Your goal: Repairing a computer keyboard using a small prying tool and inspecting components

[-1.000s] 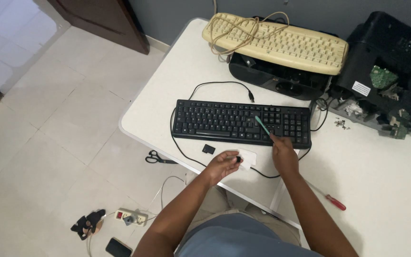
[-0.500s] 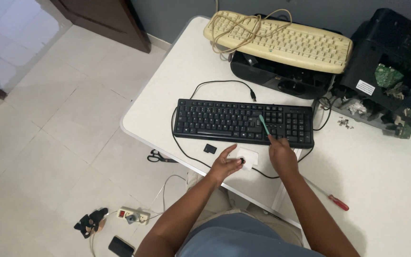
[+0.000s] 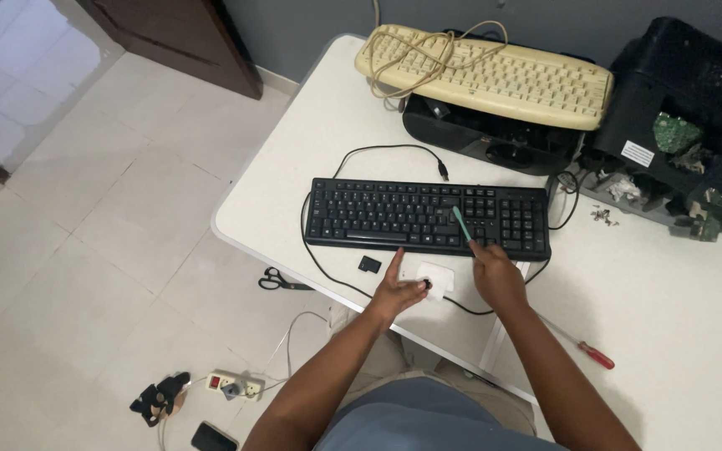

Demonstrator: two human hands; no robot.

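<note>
Two hands work at the near edge of the white tabletop [image 3: 311, 159]: the left hand [image 3: 401, 292] rests with its fingers curled, pinching a small dark piece against a white pad [image 3: 433, 276], while the right hand [image 3: 498, 278] is closed around one thin teal tool [image 3: 461, 224] whose tip touches the keys of the black keyboard [image 3: 424, 215]. Two keyboards are present; the second, a cream keyboard [image 3: 495, 75] with its cable coiled on top, lies on a black device [image 3: 486, 138] at the far edge. One small black chip [image 3: 369, 265] sits between the black keyboard and the tabletop's edge, just beside the left hand. One red-handled screwdriver [image 3: 585, 347] lies to the right of the right arm, near bare tabletop. An opened black machine [image 3: 687, 117] fills the far right corner. On the floor lie one pair of scissors [image 3: 277, 281], one power strip [image 3: 234, 386] and one dark phone [image 3: 213, 437].
</note>
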